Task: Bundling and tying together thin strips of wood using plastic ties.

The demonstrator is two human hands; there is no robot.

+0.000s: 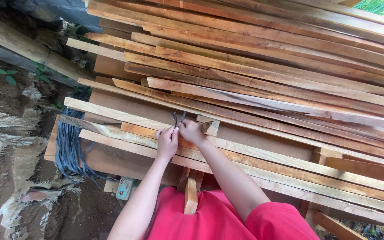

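My left hand point(167, 141) and my right hand point(191, 131) meet at the front of a big stack of long wooden planks point(263, 84). Both pinch the ends of a thin dark blue strap point(178, 118), whose two tips stick up between the hands. The hands rest against the pale lower planks point(125, 116). My arms reach up from a red shirt point(227, 218).
A bundle of dark blue plastic straps point(70, 146) hangs at the left end of the stack. Bare soil and rock point(10, 133) lie to the left. Bamboo poles point(27, 49) lean at the upper left. Short wood blocks point(191, 193) stand below the stack.
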